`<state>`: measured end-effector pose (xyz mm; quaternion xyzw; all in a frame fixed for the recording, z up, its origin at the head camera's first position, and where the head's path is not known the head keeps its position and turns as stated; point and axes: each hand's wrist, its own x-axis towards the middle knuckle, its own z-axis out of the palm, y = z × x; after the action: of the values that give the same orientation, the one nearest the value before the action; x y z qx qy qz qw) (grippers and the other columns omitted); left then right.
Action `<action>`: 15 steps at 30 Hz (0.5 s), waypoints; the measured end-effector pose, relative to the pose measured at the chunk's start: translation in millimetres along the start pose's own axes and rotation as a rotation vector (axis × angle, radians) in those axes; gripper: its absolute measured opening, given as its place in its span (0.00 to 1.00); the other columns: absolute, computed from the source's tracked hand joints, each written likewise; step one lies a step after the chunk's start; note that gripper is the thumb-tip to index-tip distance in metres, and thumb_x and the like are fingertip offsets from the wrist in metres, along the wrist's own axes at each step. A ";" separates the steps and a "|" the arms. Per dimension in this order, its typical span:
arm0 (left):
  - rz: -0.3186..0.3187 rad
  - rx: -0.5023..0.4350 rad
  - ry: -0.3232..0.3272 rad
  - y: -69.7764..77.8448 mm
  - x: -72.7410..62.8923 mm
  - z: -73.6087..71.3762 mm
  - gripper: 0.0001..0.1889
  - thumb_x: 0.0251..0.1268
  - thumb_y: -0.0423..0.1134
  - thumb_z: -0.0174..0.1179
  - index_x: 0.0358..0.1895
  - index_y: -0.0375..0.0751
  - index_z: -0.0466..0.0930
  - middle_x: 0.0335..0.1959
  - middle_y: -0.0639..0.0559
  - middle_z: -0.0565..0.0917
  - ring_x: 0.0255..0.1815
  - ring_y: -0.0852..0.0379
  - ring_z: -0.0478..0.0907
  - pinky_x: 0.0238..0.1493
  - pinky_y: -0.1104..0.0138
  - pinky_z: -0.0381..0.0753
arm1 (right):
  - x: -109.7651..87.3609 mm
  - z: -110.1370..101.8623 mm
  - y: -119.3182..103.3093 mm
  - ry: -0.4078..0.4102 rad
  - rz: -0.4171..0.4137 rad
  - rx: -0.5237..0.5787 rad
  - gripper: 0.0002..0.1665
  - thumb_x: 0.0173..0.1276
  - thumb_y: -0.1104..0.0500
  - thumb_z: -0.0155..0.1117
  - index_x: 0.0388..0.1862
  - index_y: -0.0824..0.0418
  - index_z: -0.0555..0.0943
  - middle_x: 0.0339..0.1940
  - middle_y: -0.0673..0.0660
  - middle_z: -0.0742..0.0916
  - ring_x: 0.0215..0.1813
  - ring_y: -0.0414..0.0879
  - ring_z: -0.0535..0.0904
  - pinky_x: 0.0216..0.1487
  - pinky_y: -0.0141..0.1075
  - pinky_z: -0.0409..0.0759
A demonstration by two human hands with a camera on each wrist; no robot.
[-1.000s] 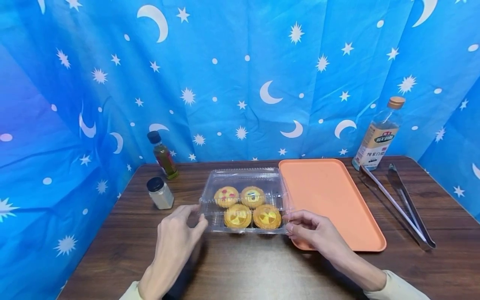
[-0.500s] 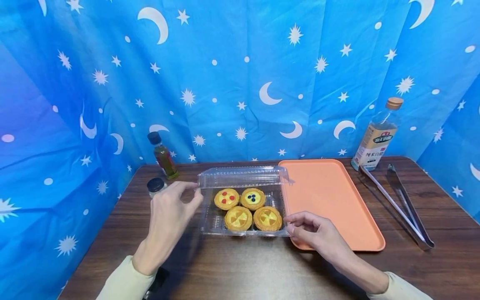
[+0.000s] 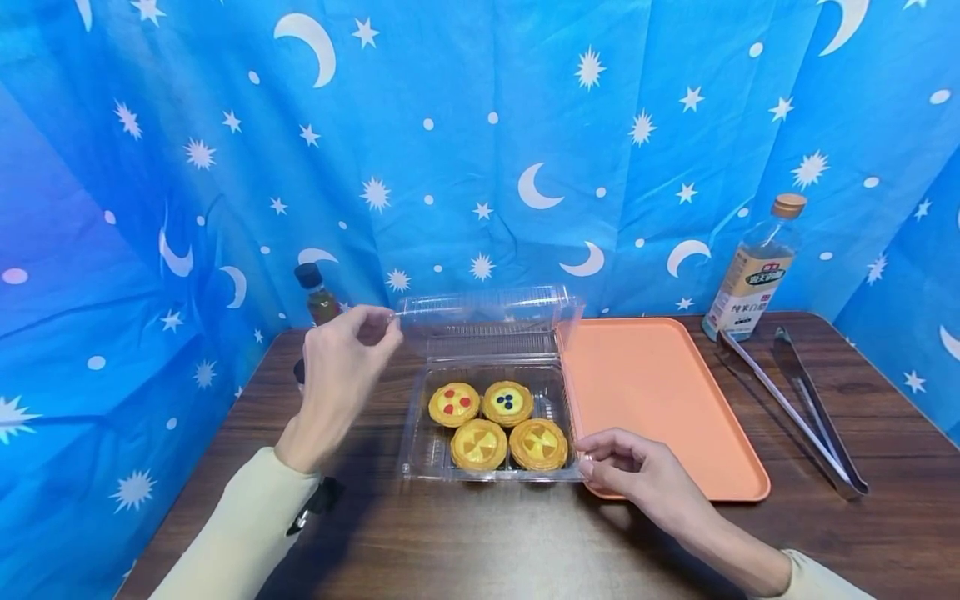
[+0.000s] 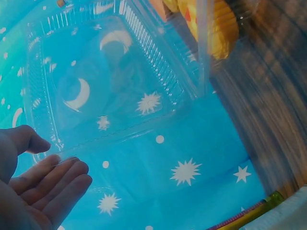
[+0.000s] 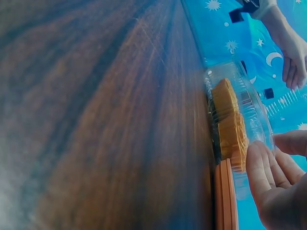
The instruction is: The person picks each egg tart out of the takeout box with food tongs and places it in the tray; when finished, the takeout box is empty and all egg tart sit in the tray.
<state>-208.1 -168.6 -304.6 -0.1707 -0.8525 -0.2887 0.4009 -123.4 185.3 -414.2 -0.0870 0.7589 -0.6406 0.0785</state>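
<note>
A clear plastic clamshell box (image 3: 417, 463) stands on the table with its lid (image 3: 480, 315) raised and tilted back. Inside lie one tart with red dots (image 3: 453, 405), another with dark blue dots (image 3: 507, 404), and two with a pinwheel top (image 3: 478, 445) in front. My left hand (image 3: 341, 362) pinches the lid's front left corner between thumb and fingertips, up in the air. At the box's front right corner, my right hand (image 3: 637, 471) pinches the rim of the base. The right wrist view has its thumb and fingers (image 5: 256, 165) on either side of the clear wall.
An orange tray (image 3: 637, 400) lies right beside the box. Farther right are metal tongs (image 3: 813, 417) and a labelled bottle (image 3: 753, 275). Behind my left hand stand a small dark-capped oil bottle (image 3: 321, 302) and a mostly hidden black-capped jar. A blue star-patterned curtain (image 3: 450, 167) hangs behind.
My left hand has risen and moved away from me, lifting the lid from nearly closed to upright and uncovering the tarts. The right hand has stayed at the box's front right corner.
</note>
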 end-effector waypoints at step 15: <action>-0.254 -0.107 -0.089 -13.1 45.7 20.4 0.12 0.72 0.39 0.72 0.51 0.35 0.89 0.39 0.44 0.92 0.37 0.48 0.88 0.38 0.59 0.77 | -7.6 -2.1 3.4 -0.035 -0.054 0.018 0.20 0.76 0.63 0.70 0.60 0.74 0.81 0.44 0.64 0.89 0.41 0.48 0.89 0.45 0.39 0.88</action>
<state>-255.2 -163.2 -283.9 -0.0951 -0.8676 -0.3743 0.3133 -116.5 189.7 -417.1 -0.1182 0.7490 -0.6476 0.0753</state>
